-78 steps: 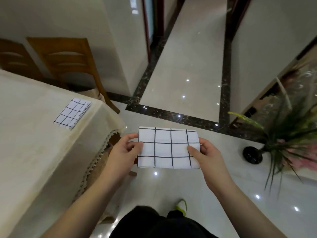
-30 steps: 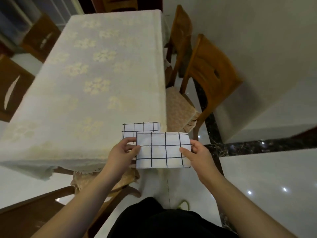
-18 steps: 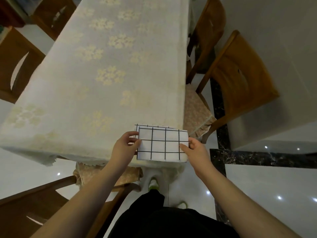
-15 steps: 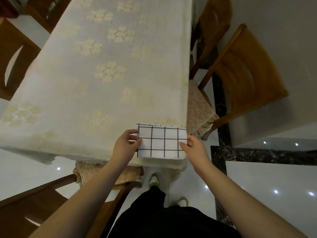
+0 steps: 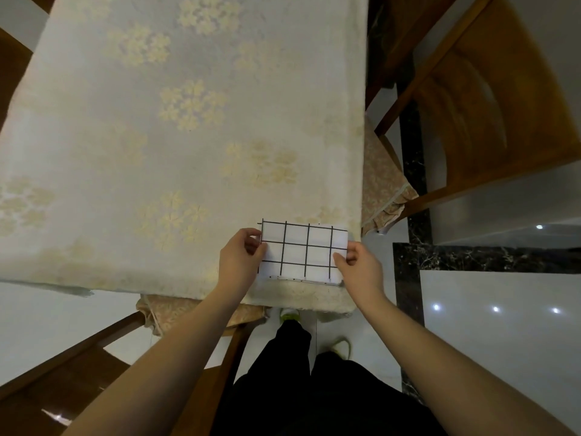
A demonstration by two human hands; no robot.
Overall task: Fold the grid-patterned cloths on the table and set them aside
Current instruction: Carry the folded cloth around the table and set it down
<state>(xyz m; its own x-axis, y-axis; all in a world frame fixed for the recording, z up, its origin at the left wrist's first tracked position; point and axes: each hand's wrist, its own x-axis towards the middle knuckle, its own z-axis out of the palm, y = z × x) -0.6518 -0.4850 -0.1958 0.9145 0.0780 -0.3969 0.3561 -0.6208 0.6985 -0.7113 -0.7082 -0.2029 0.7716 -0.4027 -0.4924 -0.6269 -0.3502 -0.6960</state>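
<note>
Partly hidden: lower cloth [image 5: 276, 224] | folded cloth [image 5: 303, 251] pinched, left hand [image 5: 240, 259], right hand [image 5: 360, 265]

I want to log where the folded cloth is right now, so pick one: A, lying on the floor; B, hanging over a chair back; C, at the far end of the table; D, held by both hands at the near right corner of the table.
D: the left hand and right hand pinch the folded grid cloth by its short edges at the near right corner of the table.
</note>
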